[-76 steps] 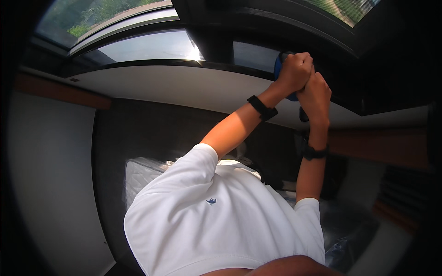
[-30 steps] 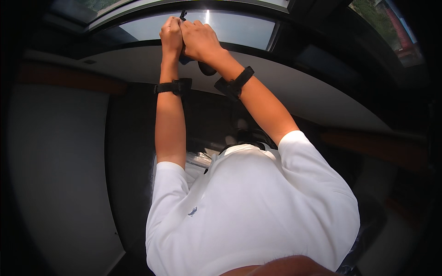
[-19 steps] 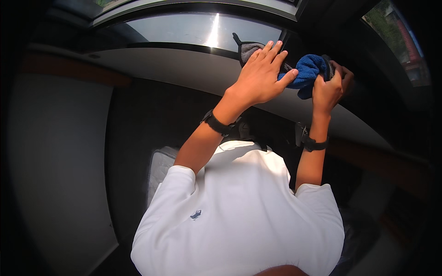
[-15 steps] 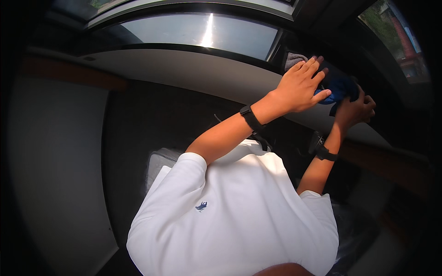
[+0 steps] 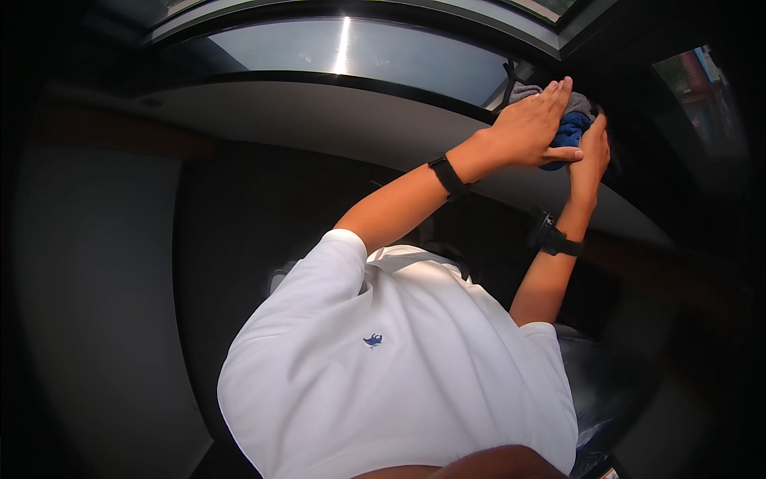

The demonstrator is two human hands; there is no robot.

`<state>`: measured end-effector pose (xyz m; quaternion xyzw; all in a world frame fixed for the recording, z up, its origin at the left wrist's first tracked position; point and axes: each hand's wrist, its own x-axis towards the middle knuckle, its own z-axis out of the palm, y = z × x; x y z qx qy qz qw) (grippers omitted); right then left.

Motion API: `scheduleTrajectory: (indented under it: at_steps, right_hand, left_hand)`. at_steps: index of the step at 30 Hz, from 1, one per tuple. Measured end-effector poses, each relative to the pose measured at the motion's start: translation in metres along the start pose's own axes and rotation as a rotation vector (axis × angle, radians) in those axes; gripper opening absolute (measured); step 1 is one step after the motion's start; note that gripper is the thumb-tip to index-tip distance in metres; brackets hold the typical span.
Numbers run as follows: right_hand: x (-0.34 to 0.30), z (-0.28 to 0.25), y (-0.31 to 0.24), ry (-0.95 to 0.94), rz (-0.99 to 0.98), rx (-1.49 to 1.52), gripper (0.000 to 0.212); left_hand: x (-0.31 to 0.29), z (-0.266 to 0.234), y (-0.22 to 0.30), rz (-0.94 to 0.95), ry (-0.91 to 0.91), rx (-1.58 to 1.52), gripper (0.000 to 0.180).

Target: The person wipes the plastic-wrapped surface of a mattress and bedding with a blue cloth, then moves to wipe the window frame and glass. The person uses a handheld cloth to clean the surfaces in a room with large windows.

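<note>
My left hand (image 5: 533, 121), open and flat, has slid rightward onto the blue cloth (image 5: 568, 132) that my right hand (image 5: 592, 150) grips against the window (image 5: 359, 56), so wiping proceeds there.

A long pane of glass (image 5: 375, 60) is stretching across the top of the view from eleven o'clock toward one, catching a thin bright streak of glare near twelve. Below it a pale grey curved panel (image 5: 319, 128) is running in a band from ten o'clock down toward three. A white polo shirt (image 5: 399, 367) with a small dark emblem on the chest is filling the six o'clock region. At two o'clock a side window (image 5: 702, 96) is showing something reddish outside, possibly a building. Dark interior surfaces are surrounding the rest.
</note>
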<state>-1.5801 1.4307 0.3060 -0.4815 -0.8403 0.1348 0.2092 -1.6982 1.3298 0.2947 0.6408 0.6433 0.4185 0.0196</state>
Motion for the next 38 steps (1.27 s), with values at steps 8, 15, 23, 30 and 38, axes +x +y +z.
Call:
scheduleTrajectory:
  at_steps: [8,15,23,30,38]
  right_hand:
    - [-0.024,0.035,-0.031,0.265,-0.494,-0.047,0.060]
    - [-0.021,0.039,-0.069,0.091,-0.522,-0.289,0.058]
    - [-0.020,0.027,-0.046,0.154,-0.723,-0.012,0.049]
    - [-0.064,-0.060,0.010,0.073,-0.733,0.247,0.046]
    - [-0.129,-0.106,0.005,-0.119,-0.134,0.573,0.037]
  left_hand:
    - [0.008,-0.007,0.013,-0.352,0.148,-0.213,0.077]
    - [0.002,-0.020,0.017,-0.578,0.341,-0.300,0.068]
    - [0.003,-0.017,0.007,-0.608,0.306,-0.104,0.075]
    - [0.015,-0.011,0.051,-0.368,0.200,0.063,0.056]
    - [0.006,-0.028,0.093,-0.032,-0.140,-0.174,0.038]
